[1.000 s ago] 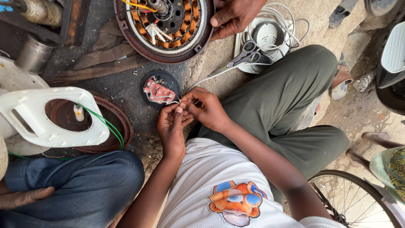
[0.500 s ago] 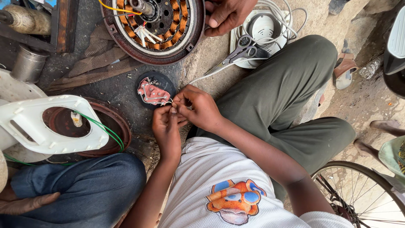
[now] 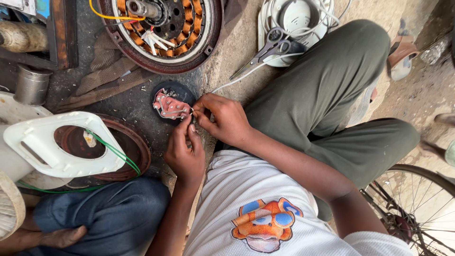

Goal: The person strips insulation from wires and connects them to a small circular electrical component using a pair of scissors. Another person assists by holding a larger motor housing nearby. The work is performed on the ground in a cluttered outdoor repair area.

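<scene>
A small round black part with a pinkish-red terminal plate [image 3: 171, 105] lies on the ground in front of me. My left hand [image 3: 186, 152] and my right hand [image 3: 223, 117] meet at its right edge, fingertips pinched together on a thin white wire [image 3: 237, 78]. The wire runs up to the right toward a white spool. Exactly how the wire joins the plate is hidden by my fingers. My green-trousered leg [image 3: 327, 90] is folded to the right.
A large motor stator with copper windings [image 3: 163, 28] lies at the top. Scissors [image 3: 265, 52] rest on a white wire spool [image 3: 296, 19]. A white plastic frame [image 3: 61, 144] with green wires sits left, over a rusty disc. Another person's blue-jeaned knee [image 3: 102, 213] is bottom left; a bicycle wheel [image 3: 417, 208] bottom right.
The view has shifted closer and downward. The other person's hand at the top edge has gone out of view. My hands stay pinched on the wire at the terminal plate.
</scene>
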